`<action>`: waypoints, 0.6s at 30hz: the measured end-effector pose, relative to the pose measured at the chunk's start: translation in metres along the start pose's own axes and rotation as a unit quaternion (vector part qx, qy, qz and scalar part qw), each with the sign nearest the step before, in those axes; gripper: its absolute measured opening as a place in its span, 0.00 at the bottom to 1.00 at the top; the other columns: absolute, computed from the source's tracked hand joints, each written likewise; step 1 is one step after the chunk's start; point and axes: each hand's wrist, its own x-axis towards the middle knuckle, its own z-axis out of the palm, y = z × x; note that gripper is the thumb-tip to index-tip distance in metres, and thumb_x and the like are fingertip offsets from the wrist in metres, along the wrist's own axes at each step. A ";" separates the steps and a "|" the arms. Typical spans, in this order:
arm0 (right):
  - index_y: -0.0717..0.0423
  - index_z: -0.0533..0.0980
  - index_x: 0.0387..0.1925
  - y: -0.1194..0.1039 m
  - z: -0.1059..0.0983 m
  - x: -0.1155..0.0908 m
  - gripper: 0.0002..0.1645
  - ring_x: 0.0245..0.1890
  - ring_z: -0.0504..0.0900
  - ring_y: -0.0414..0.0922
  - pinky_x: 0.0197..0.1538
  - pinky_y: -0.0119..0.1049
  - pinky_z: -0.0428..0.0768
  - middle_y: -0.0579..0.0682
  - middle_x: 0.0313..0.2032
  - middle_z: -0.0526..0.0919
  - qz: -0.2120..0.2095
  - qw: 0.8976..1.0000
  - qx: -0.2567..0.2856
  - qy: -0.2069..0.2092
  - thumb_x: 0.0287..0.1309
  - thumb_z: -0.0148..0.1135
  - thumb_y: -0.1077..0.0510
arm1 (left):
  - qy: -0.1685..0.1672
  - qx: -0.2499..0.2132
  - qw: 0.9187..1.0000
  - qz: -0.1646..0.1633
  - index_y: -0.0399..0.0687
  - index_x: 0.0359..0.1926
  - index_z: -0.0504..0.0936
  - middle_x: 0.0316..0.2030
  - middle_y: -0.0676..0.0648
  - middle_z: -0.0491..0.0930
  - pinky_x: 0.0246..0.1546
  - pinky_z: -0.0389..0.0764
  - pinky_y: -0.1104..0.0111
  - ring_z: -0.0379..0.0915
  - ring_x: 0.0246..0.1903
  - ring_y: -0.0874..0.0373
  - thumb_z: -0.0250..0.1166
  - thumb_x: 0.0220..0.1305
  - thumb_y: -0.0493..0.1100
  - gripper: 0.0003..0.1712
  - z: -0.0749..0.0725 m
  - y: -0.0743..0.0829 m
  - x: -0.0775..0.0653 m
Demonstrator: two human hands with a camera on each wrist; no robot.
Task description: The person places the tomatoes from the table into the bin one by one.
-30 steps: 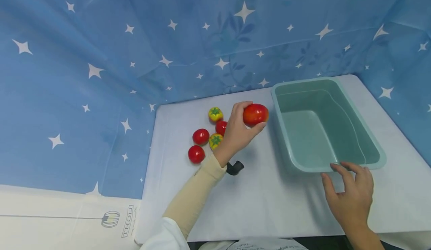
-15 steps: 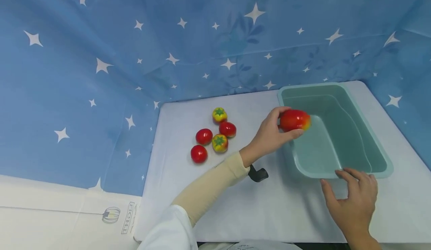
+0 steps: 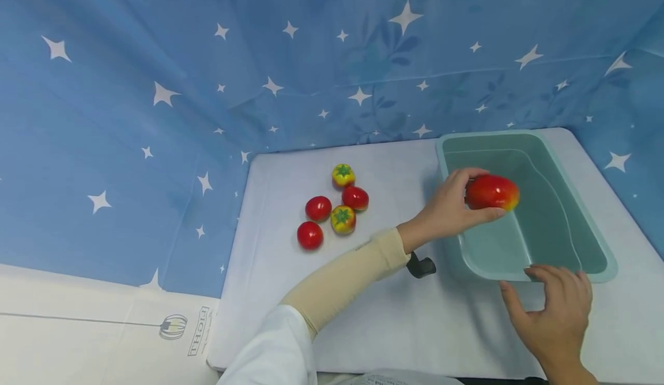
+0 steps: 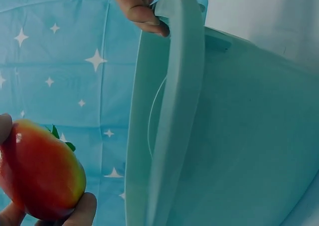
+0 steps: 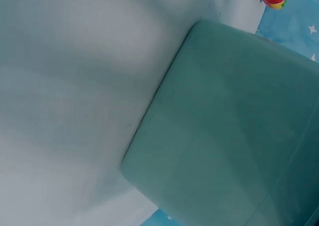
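Observation:
My left hand (image 3: pixel 451 205) holds a shiny red tomato (image 3: pixel 494 193) with a yellow end, thumb below it and fingers above, over the left part of a pale green basin (image 3: pixel 550 180). Seen from the left wrist, the tomato (image 4: pixel 45 171) has small green leaves at its yellow end and lies beside the basin's rim (image 4: pixel 182 86). My right hand (image 3: pixel 559 310) grips the basin's near rim, fingers over the edge and thumb outside. From the right wrist, the basin's outer wall (image 5: pixel 214 121) fills much of the view.
Several more red and yellow tomatoes (image 3: pixel 318 208) lie grouped on the left half of the white table (image 3: pixel 373 327). Blue star-printed cloth (image 3: pixel 311 74) hangs behind and to the left. A black wrist-camera mount (image 3: pixel 422 267) juts out beneath my left wrist.
My left hand has carried the tomato rightward, from beside the basin to over its inside. The right hand stays at the near rim. The whole head view has shifted slightly.

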 end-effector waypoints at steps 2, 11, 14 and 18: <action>0.73 0.77 0.35 0.001 -0.001 0.000 0.45 0.40 0.71 0.67 0.66 0.58 0.58 0.70 0.35 0.78 0.001 1.000 -0.004 -0.010 0.54 0.58 0.28 | -0.007 0.007 1.000 -0.005 0.53 0.65 0.65 0.57 0.59 0.68 0.38 0.74 0.84 0.66 0.47 0.73 0.72 0.57 0.49 0.38 0.003 -0.001 0.001; 0.72 0.76 0.38 0.004 -0.003 -0.002 0.46 0.42 0.71 0.66 0.67 0.60 0.56 0.70 0.36 0.79 0.023 0.999 -0.006 -0.029 0.53 0.58 0.27 | -0.054 0.058 0.997 -0.020 0.58 0.68 0.63 0.60 0.63 0.67 0.41 0.71 0.86 0.64 0.50 0.76 0.71 0.58 0.53 0.40 0.014 -0.002 0.003; 0.72 0.76 0.38 0.004 -0.003 -0.001 0.46 0.43 0.71 0.66 0.67 0.61 0.55 0.70 0.37 0.79 0.027 0.999 -0.004 -0.032 0.53 0.59 0.28 | -0.047 0.066 0.996 -0.021 0.58 0.68 0.63 0.60 0.63 0.67 0.43 0.71 0.85 0.63 0.52 0.76 0.71 0.58 0.53 0.40 0.015 -0.003 0.003; 0.71 0.76 0.38 0.004 -0.002 -0.001 0.44 0.44 0.71 0.66 0.68 0.61 0.55 0.69 0.39 0.79 0.031 0.999 -0.002 -0.039 0.52 0.61 0.29 | -0.037 0.080 0.996 -0.019 0.57 0.67 0.63 0.61 0.61 0.67 0.44 0.70 0.86 0.61 0.54 0.75 0.73 0.56 0.52 0.41 0.015 -0.007 0.003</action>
